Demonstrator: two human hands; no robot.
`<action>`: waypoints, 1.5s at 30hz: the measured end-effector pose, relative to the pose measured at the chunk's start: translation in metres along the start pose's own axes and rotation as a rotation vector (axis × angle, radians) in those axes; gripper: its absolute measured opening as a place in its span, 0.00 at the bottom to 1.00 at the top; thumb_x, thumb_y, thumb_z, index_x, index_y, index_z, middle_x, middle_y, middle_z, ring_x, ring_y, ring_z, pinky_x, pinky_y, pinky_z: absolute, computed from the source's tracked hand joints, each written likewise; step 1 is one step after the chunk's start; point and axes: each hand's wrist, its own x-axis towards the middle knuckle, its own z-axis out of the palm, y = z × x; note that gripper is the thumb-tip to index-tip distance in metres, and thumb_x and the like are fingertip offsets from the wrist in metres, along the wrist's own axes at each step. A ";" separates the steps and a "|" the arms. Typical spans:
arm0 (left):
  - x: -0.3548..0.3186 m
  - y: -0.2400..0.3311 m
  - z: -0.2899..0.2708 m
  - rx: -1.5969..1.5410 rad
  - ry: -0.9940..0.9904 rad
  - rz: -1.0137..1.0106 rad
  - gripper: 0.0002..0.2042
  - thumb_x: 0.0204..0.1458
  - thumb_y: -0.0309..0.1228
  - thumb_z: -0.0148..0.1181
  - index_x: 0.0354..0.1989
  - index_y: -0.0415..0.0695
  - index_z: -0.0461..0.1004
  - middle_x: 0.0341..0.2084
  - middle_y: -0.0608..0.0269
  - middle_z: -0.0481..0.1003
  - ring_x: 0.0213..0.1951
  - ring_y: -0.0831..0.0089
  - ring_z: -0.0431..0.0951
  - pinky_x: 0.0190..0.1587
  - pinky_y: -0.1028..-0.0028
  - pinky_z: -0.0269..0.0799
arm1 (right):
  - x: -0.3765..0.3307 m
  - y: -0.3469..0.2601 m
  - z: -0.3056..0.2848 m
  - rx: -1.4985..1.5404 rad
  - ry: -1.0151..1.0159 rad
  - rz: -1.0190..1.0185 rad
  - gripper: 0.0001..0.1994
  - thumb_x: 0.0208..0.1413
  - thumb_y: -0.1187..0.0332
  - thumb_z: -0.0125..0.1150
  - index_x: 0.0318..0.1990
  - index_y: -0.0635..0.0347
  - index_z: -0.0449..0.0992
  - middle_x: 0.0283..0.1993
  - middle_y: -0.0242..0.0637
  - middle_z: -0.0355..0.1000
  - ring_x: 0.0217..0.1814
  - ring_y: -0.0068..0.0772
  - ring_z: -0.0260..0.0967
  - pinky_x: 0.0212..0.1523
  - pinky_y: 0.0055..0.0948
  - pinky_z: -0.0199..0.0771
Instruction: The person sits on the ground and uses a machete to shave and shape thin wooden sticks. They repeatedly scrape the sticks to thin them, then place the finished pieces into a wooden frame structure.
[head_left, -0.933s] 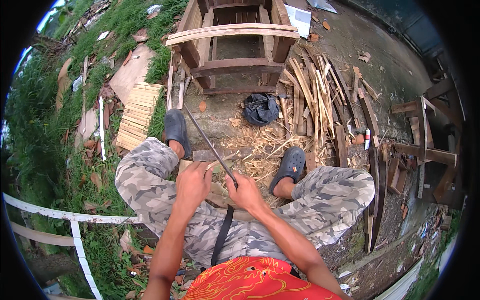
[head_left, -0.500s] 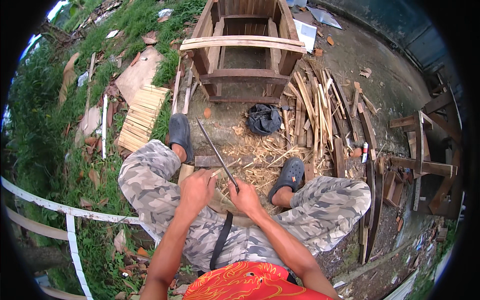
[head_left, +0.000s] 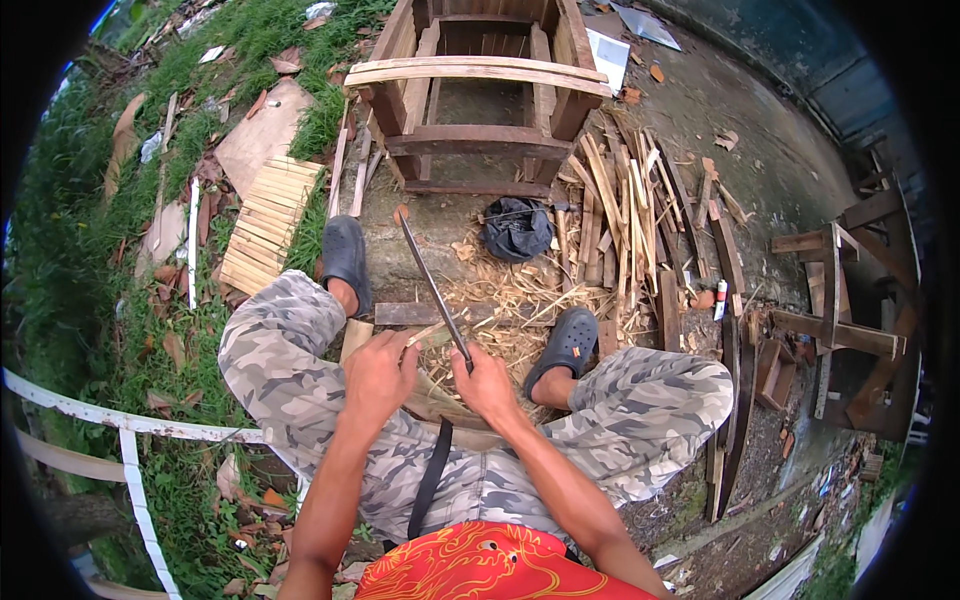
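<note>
My right hand [head_left: 485, 382] is closed round the handle of a long, narrow, dark-bladed knife [head_left: 430, 277], its blade slanting away from me and to the left. Opposite it, my left hand [head_left: 378, 378] pinches a thin, pale wooden strip [head_left: 433, 337], which reaches toward the blade. Whether strip and blade touch, I cannot tell. Both hands are over the ground between my spread knees. Below them lies a pale, rounded piece of wood [head_left: 432, 402], partly hidden by my hands. A dark board [head_left: 403, 314] lies just past my left hand.
Shavings [head_left: 505, 345] cover the ground between my clogs. Ahead stands a wooden frame [head_left: 480, 140] with slatted sides; a black bag [head_left: 517, 230] sits before it. Split sticks [head_left: 630, 215] are heaped to the right, a slatted panel [head_left: 272, 225] lies left. A white rail [head_left: 130, 420] stands at lower left.
The whole view has shifted slightly. The knife's blade has slid a little farther from me and stands somewhat steeper. My left hand has drawn slightly back and left, still pinching the strip.
</note>
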 end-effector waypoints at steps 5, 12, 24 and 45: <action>0.001 -0.001 -0.001 0.011 0.003 -0.007 0.08 0.56 0.30 0.62 0.40 0.42 0.81 0.31 0.54 0.79 0.34 0.52 0.80 0.37 0.60 0.75 | -0.011 -0.003 -0.001 0.039 0.019 -0.060 0.12 0.64 0.63 0.56 0.34 0.63 0.75 0.21 0.56 0.71 0.24 0.64 0.72 0.28 0.53 0.70; 0.000 -0.005 -0.006 0.040 -0.060 0.036 0.08 0.55 0.29 0.62 0.41 0.39 0.81 0.31 0.50 0.79 0.34 0.50 0.80 0.38 0.58 0.75 | -0.015 -0.011 0.007 -0.016 -0.060 -0.117 0.11 0.63 0.64 0.56 0.35 0.63 0.74 0.21 0.58 0.72 0.27 0.66 0.73 0.30 0.55 0.72; 0.001 -0.004 -0.008 0.028 -0.086 0.043 0.08 0.56 0.28 0.61 0.41 0.39 0.81 0.31 0.47 0.79 0.34 0.47 0.79 0.37 0.57 0.74 | -0.003 0.001 0.015 0.059 -0.116 0.023 0.14 0.64 0.61 0.55 0.34 0.64 0.75 0.22 0.59 0.72 0.28 0.67 0.73 0.31 0.56 0.73; 0.000 -0.002 -0.017 0.080 -0.102 0.009 0.08 0.56 0.27 0.62 0.40 0.37 0.81 0.36 0.49 0.80 0.39 0.49 0.80 0.42 0.58 0.75 | -0.008 -0.008 0.018 0.028 -0.076 -0.138 0.10 0.62 0.65 0.56 0.33 0.63 0.75 0.19 0.57 0.70 0.24 0.66 0.72 0.27 0.54 0.72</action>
